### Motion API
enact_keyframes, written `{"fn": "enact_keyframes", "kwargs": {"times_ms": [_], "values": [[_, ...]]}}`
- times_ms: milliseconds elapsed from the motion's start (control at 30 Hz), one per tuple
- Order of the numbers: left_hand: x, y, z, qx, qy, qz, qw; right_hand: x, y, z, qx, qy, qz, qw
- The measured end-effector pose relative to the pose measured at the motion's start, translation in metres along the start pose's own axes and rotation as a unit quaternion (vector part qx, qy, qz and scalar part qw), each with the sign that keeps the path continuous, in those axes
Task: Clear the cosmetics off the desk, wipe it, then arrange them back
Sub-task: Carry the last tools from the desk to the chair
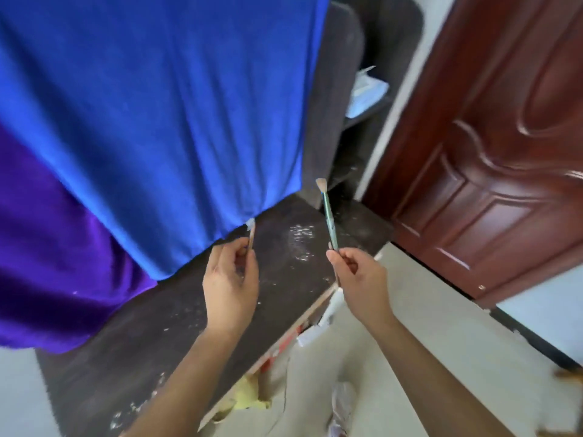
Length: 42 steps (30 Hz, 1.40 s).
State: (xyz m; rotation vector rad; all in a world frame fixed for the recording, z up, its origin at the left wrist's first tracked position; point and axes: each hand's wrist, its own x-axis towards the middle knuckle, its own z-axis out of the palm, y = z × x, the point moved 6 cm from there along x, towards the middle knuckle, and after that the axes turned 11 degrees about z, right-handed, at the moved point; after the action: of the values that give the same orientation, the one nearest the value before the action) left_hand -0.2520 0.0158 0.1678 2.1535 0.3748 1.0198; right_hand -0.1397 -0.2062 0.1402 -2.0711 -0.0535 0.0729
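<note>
Both my bare arms reach forward, hands raised side by side and apart. My left hand [230, 288] has its fingers curled, pinching a small brush [251, 236] low on its handle, bristles up. My right hand [362, 279], about level with it, pinches a green-handled brush [328, 216] between thumb and fingertips, bristles pointing up and away. My left forearm [176, 383] rises from the bottom edge; my right forearm [426, 357] comes in from the lower right.

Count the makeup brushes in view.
2: a wooden-handled brush pinched in the left hand, a green-handled brush in the right hand, both above the dark desk. Others may be hidden.
</note>
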Motion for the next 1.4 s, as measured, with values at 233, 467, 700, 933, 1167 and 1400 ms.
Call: {"fn": "enact_keyframes", "kwargs": {"times_ms": [233, 467, 700, 933, 1167, 1400], "values": [[-0.052, 0.123, 0.079, -0.116, -0.101, 0.048, 0.987, -0.052, 0.063, -0.148, 0.035, 0.122, 0.072, 0.989], [-0.151, 0.238, 0.207, -0.151, -0.218, 0.06, 0.962, -0.103, 0.177, -0.302, 0.064, 0.211, 0.152, 0.964], [-0.266, 0.431, 0.346, -0.207, -0.311, 0.113, 0.921, -0.165, 0.29, -0.524, 0.067, 0.335, 0.209, 0.916], [-0.33, 0.572, 0.424, -0.274, -0.361, 0.189, 0.871, -0.19, 0.34, -0.677, 0.073, 0.415, 0.2, 0.884], [-0.383, 0.633, 0.538, -0.255, -0.423, 0.197, 0.847, -0.17, 0.428, -0.763, 0.116, 0.426, 0.249, 0.862], [-0.449, 0.698, 0.704, -0.251, -0.483, 0.165, 0.823, -0.114, 0.546, -0.866, 0.128, 0.446, 0.317, 0.827]]}}
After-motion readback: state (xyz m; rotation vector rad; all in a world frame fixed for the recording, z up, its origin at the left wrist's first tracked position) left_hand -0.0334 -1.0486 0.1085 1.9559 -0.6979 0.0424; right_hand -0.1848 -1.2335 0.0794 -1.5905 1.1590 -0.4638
